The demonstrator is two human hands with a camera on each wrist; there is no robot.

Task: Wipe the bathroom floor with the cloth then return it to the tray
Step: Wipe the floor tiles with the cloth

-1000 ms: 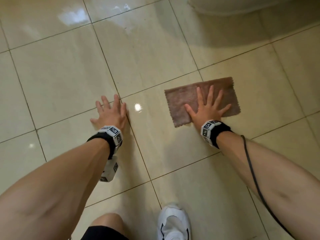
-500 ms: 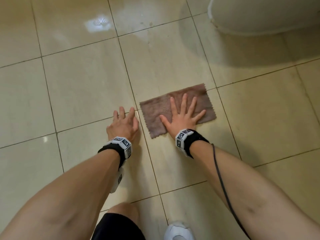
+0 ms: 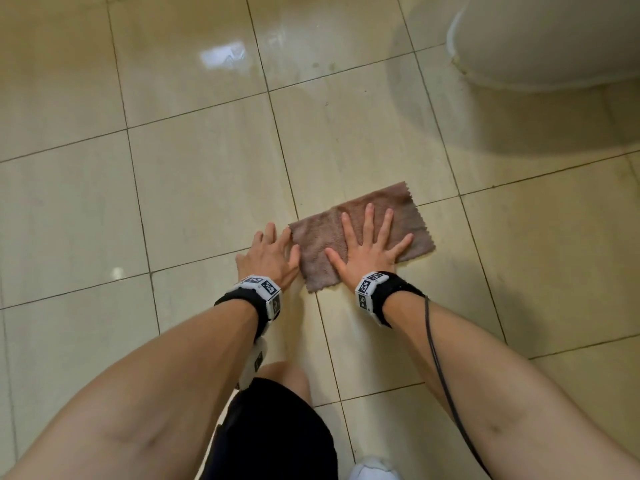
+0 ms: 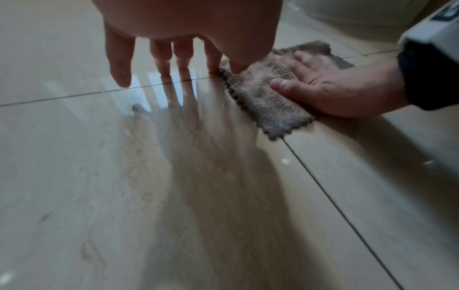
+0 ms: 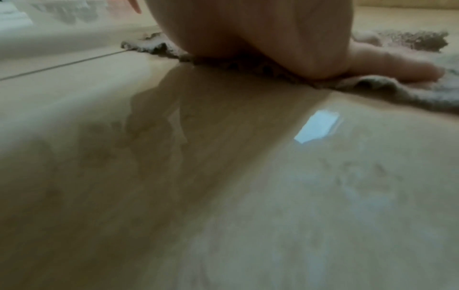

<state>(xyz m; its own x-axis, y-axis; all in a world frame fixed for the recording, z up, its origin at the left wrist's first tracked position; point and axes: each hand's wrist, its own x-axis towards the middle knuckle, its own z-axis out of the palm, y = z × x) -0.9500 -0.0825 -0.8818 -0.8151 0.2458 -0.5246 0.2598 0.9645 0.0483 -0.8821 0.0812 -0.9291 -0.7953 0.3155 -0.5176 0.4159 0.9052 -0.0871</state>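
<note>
A brown cloth (image 3: pixel 318 244) lies flat on the glossy beige tiled floor (image 3: pixel 194 188). My right hand (image 3: pixel 369 245) presses on it with the palm down and fingers spread straight. My left hand (image 3: pixel 272 252) rests flat on the tiles just left of the cloth, its thumb at the cloth's left edge. In the left wrist view the left fingers (image 4: pixel 161 56) point at the floor beside the cloth (image 4: pixel 263 102), and the right hand (image 4: pixel 330 86) lies on it. In the right wrist view the palm bears on the cloth (image 5: pixel 407 92). No tray is in view.
The pale base of a toilet (image 3: pixel 547 39) stands at the upper right, casting a shadow on the tiles. My knee in black shorts (image 3: pixel 273 431) and a white shoe (image 3: pixel 374 471) are at the bottom. A thin cable (image 3: pixel 440 368) runs along my right forearm.
My right hand has slid the cloth leftward across the tiles until it meets my left hand. The view has shifted, and the toilet base now shows more at the upper right.
</note>
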